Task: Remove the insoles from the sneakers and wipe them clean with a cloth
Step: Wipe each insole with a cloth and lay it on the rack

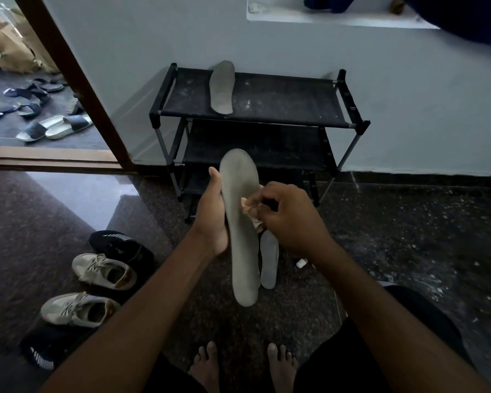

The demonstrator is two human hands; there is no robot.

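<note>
The left hand (211, 215) grips a long grey insole (243, 231) along its left edge, holding it upright in front of the person, while the right hand (288, 219) pinches a crumpled pale cloth (251, 212) against the insole's right side. A second insole (269, 260) lies on the dark floor just behind it, and a third (222, 87) rests on the top shelf of the black shoe rack (281, 100). Two pale sneakers (104, 270) sit on the floor to the left.

Bare floor (408, 236) at right of frame offers free passage. Sneakers (102, 272) obstruct lower left; shoe rack (255, 120) blocks centre top.
</note>
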